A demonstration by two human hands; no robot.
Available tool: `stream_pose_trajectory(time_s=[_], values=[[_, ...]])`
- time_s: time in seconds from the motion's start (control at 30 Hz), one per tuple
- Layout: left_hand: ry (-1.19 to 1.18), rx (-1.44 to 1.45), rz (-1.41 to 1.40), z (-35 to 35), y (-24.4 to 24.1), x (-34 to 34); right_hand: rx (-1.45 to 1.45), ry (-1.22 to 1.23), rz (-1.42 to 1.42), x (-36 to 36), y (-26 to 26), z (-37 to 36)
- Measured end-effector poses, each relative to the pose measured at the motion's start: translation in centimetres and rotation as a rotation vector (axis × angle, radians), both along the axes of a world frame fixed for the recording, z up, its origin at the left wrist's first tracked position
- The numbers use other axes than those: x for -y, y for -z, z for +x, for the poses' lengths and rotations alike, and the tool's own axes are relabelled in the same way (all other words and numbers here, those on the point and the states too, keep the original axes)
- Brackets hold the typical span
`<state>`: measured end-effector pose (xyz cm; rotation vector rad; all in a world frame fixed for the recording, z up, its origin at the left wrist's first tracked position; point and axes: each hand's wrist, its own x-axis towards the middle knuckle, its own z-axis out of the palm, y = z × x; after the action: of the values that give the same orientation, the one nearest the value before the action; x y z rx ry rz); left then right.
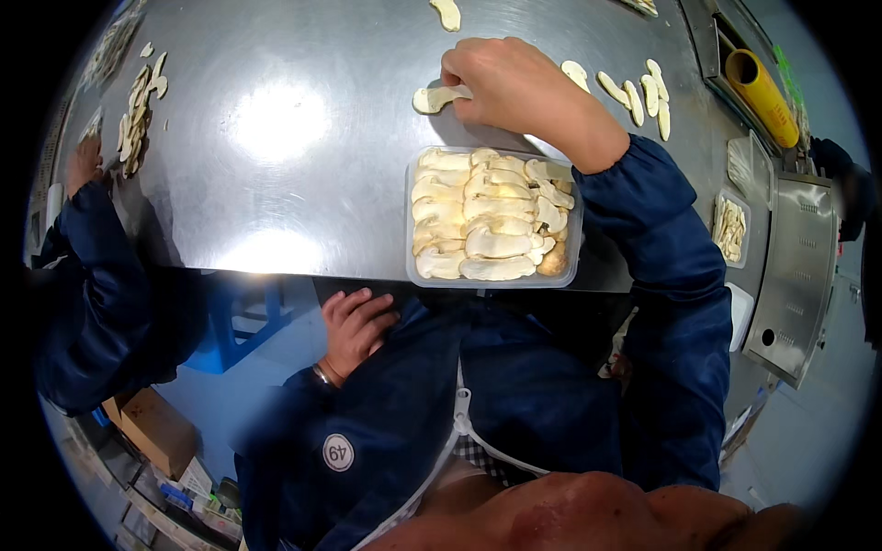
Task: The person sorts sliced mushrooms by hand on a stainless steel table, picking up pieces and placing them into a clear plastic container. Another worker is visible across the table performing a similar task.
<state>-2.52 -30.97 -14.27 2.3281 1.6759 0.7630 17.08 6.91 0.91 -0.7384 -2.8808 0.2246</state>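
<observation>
Pinched between the thumb and fingers of my right hand [513, 86] is a pale mushroom slice [434, 100], just over the steel table [358, 138]. Nearer to me, at the table's front edge, stands a clear plastic tray [410, 227]. Overlapping rows of mushroom slices [499, 213] fill most of it, and browner pieces [553, 260] show at its right side. Something white, partly covered by my right wrist, lies behind the tray. My left hand [357, 327] is below the table edge by my lap, fingers slightly apart, with nothing visible in it.
Loose slices [634, 102] lie right of my right hand, and one slice [448, 14] lies farther back. At left, a co-worker's hand [84, 164] is near a slice pile [136, 120]. A filled tray [730, 229] and a steel machine [792, 268] stand at right; a blue stool [224, 330] is below.
</observation>
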Motion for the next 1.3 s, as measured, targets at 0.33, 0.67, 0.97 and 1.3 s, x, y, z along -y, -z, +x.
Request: stream_pose_trajectory(time_s=[0.33, 0.67, 0.97, 1.3], values=[[-0.030, 0.016, 0.000, 0.7, -0.9, -0.5, 0.083, 0.066, 0.104, -1.1, 0.3, 1.2], [-0.010, -0.010, 0.010, 0.7, -0.4, -0.8, -0.086, 0.053, 0.090, -1.8, 0.9, 3.0], [-0.033, -0.013, 0.020, 0.9, -0.5, -0.7, -0.156, 0.085, 0.097, 6.7, -4.4, 10.8], [-0.020, -0.029, 0.032, 1.0, -0.4, -0.8, -0.158, 0.186, 0.086, 9.8, -3.5, 11.8]])
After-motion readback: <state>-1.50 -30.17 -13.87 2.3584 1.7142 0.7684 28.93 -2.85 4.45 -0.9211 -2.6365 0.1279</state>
